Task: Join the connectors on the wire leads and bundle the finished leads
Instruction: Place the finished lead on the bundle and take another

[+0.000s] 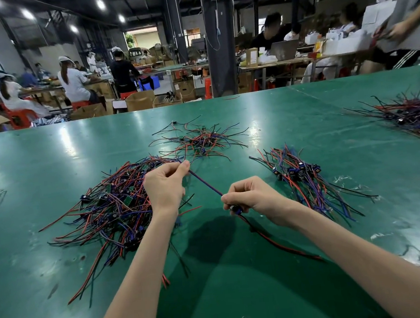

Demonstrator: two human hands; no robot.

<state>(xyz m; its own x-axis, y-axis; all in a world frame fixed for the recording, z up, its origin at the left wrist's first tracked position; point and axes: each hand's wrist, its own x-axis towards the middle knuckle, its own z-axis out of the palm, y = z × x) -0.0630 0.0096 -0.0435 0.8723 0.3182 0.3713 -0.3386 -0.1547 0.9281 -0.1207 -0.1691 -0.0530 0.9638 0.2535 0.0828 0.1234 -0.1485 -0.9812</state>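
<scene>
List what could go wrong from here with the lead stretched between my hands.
1. The lead looks taut between the left hand and right hand; a harder pull may strain it at the blue connector.
2. The left hand is right by the tangled pile; loose wires may snag.
3. The red-black tail trails loose behind the right hand and may catch.

Connector (236,209), apparently blue, mostly hidden
</scene>
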